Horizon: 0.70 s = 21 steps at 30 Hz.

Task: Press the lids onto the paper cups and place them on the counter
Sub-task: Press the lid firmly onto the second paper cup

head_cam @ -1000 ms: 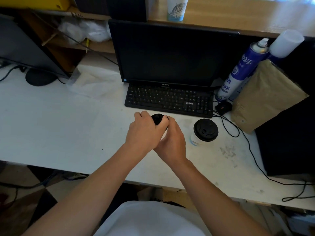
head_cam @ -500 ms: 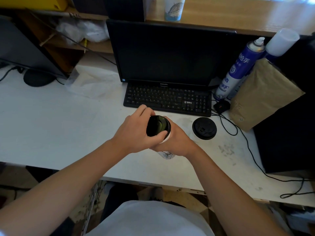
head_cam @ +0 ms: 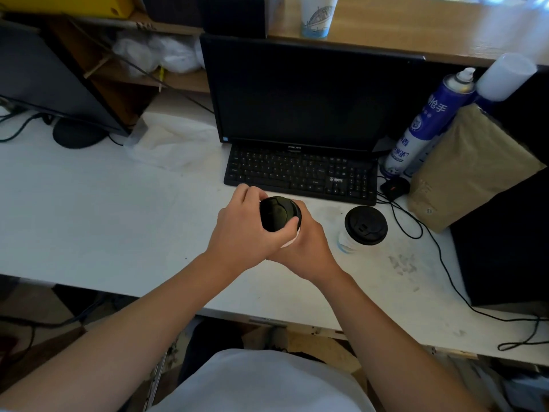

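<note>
Over the white desk (head_cam: 104, 221), both hands meet around a white paper cup (head_cam: 292, 239) just in front of the keyboard. My right hand (head_cam: 306, 248) wraps the cup's body from below. My left hand (head_cam: 243, 230) curls over its black lid (head_cam: 277, 214), thumb on the lid's near rim; the lid sits slightly tilted on the cup. A second paper cup (head_cam: 346, 242) with a black lid (head_cam: 366, 225) stands on the desk to the right. A third cup (head_cam: 318, 14), without a lid, stands on the wooden counter (head_cam: 416, 28) above the monitor.
A black keyboard (head_cam: 300, 173) and monitor (head_cam: 306, 93) stand right behind my hands. At the right are a blue spray can (head_cam: 430, 120), a brown paper package (head_cam: 469, 171), a black box (head_cam: 505, 233) and trailing cables (head_cam: 439, 248). A second monitor's base (head_cam: 77, 135) sits far left.
The black lid, hidden under my hands a second ago, now shows on top of the cup. The held cup has shifted slightly away from me.
</note>
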### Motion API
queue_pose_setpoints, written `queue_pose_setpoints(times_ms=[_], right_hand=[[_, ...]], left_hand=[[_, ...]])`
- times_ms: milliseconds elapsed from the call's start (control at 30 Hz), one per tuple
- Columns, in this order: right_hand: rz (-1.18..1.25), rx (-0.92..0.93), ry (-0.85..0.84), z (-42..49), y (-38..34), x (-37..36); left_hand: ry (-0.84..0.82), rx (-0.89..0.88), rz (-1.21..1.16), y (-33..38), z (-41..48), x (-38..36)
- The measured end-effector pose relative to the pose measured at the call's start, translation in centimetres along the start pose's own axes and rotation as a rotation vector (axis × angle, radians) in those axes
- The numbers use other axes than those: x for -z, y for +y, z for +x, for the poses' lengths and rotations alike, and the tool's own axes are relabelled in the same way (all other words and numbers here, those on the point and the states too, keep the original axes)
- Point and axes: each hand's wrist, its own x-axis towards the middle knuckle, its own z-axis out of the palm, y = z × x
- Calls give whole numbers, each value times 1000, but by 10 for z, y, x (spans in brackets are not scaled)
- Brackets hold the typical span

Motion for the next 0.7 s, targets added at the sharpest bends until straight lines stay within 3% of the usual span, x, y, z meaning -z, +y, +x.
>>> queue_pose_setpoints(times_ms=[167, 267, 433, 700], right_hand=[[106, 41, 170, -5, 3, -12], [180, 43, 202, -4, 9, -16], [127, 15, 143, 5, 19, -27], [215, -235, -118, 0, 39, -31]], left_hand=[[-64, -73, -200, -9, 2, 3], [-80, 115, -481, -23, -3, 1], [-179, 472, -735, -44, -17, -15], [-146, 663, -747, -66, -21, -28]])
